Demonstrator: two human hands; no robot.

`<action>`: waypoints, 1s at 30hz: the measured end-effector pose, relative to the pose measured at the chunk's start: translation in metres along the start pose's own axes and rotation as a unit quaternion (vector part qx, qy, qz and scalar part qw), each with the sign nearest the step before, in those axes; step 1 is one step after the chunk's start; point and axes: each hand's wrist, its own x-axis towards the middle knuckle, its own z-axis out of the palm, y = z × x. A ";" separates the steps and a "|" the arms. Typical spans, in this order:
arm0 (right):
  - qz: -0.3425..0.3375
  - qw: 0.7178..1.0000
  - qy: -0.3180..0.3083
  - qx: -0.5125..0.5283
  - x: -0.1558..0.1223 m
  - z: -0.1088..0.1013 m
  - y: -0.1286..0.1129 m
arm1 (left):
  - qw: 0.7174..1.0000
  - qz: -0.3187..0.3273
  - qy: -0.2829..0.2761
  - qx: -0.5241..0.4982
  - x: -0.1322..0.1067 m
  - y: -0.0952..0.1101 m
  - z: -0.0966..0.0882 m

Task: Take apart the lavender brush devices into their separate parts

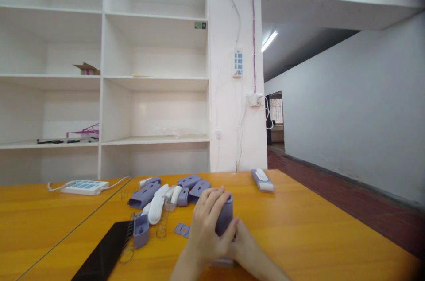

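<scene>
My left hand [207, 221] is closed around a purple plastic casing [226, 215], its fingers over the far side and top and its thumb across the front. Low against the same casing is my right hand [241, 239], closed on its lower part; the left hand hides most of its fingers. A pale, partly covered edge shows beneath the hands. Just left of them lies a flat purple piece with cut-outs [181, 229]. Farther left stands a purple open cup-like part [141, 232], near a metal spring [161, 228].
Several purple housings [146, 193] and white oval pieces [156, 209] lie in a heap behind the hands. A black flat slab [102, 252] is at front left. An assembled purple-and-white unit [263, 181] sits at back right. A white power strip [85, 187] rests on the table's left.
</scene>
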 end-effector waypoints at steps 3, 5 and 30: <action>0.038 0.999 -0.039 0.000 0.007 0.000 -0.005 | 0.999 -0.005 -0.035 0.018 -0.009 -0.008 -0.001; 0.067 0.997 -0.041 -0.005 0.013 -0.003 -0.005 | 0.998 -0.027 -0.042 0.028 -0.014 -0.018 -0.002; 0.069 0.993 0.097 -0.028 0.036 -0.042 0.016 | 0.955 -0.176 -0.236 0.041 -0.045 -0.067 0.007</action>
